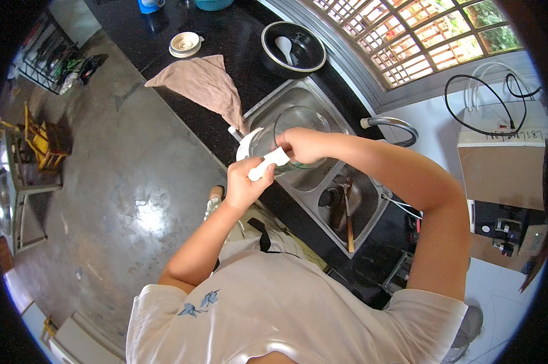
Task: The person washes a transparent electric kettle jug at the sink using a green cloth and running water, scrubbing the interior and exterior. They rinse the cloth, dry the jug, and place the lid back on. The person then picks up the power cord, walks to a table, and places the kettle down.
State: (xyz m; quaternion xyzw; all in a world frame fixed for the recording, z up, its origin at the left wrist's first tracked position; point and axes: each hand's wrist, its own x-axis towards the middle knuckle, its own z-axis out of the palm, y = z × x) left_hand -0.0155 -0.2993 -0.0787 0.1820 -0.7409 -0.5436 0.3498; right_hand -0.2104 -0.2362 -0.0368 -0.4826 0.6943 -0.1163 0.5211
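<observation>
My left hand [245, 185] is closed around the white handle of a clear jug [260, 143], which is tilted over the near edge of the double steel sink [272, 103]. A white curved part shows at the jug's left end. My right hand [303, 144] reaches across from the right to the jug, its fingers curled at or inside the glass. Their tips are hidden, so what they hold, if anything, cannot be made out. Just beyond the jug, a pinkish-brown cloth [198, 85] lies on the black counter, one corner reaching the sink rim.
A black bowl [293, 51] holding a white spoon stands behind the sink. The faucet [392, 126] juts out at the right. In the near basin lies a wooden-handled utensil [349, 221]. A small cream lidded container [186, 43] sits farther along the counter. A cardboard box [501, 167] stands right.
</observation>
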